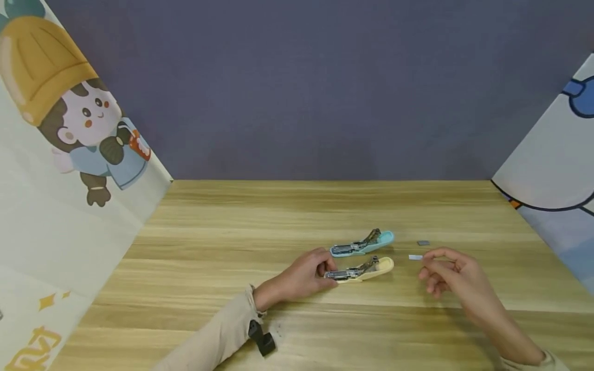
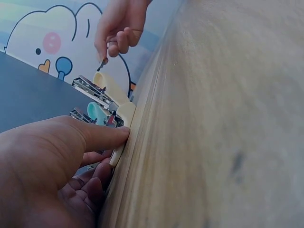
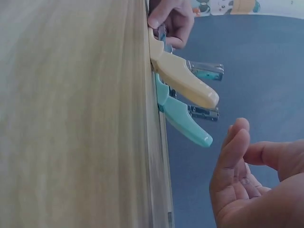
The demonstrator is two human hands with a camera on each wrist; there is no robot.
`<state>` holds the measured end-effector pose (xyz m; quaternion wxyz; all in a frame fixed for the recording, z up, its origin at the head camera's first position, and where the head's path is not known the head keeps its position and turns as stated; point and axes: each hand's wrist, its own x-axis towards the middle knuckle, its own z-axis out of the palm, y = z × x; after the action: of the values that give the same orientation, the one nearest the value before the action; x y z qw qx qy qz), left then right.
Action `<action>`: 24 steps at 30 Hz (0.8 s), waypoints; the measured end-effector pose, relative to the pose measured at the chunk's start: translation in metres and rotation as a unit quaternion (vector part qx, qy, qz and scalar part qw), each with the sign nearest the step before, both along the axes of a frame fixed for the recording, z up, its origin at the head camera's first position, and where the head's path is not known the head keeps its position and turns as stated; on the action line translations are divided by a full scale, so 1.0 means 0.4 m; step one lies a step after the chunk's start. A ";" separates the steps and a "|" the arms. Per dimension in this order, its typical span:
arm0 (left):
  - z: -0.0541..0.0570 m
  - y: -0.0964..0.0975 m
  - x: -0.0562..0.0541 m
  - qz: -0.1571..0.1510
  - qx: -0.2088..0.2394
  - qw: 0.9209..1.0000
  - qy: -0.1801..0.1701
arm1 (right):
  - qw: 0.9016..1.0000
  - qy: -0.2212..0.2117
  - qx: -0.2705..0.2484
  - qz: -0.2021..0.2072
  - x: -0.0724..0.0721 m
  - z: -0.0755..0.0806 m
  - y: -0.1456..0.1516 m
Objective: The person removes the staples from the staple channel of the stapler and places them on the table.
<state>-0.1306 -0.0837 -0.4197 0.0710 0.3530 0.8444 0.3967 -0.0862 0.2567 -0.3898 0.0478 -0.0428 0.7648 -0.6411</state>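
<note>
A cream-yellow stapler point(image 1: 364, 273) lies opened out on the table, its metal magazine partly lifted. My left hand point(image 1: 303, 273) grips its left end between thumb and fingers. Just behind it is a mint-green stapler point(image 1: 359, 247), likewise opened, near the backs of my left fingers. My right hand point(image 1: 452, 275), to the right of both staplers, pinches a short silvery strip of staples point(image 1: 415, 257) between thumb and forefinger, held above the table. In the left wrist view, the thumb presses on the yellow stapler point(image 2: 124, 111) close to the wood.
A second, grey staple strip point(image 1: 423, 242) lies on the wooden table point(image 1: 232, 226) beyond the right hand. A black wrist strap piece point(image 1: 262, 337) hangs at the left sleeve. A dark panel point(image 1: 325, 93) closes off the back, with printed cartoon panels at both sides.
</note>
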 end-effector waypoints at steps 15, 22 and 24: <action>0.001 -0.005 0.001 -0.005 0.000 1.000 0.013 | 0.999 -0.037 0.016 0.000 -0.027 -0.055 0.066; 0.000 -0.002 -0.001 -0.005 -0.002 1.000 0.012 | 0.996 -0.054 0.061 0.030 -0.037 -0.071 0.090; 0.000 -0.002 -0.001 -0.004 -0.003 1.000 0.011 | 0.995 -0.061 0.070 0.033 -0.040 -0.072 0.095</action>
<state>-0.1310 -0.0845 -0.4197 0.0638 0.3602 0.8449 0.3902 -0.1021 0.2946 -0.4186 0.1185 -0.0256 0.8017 -0.5853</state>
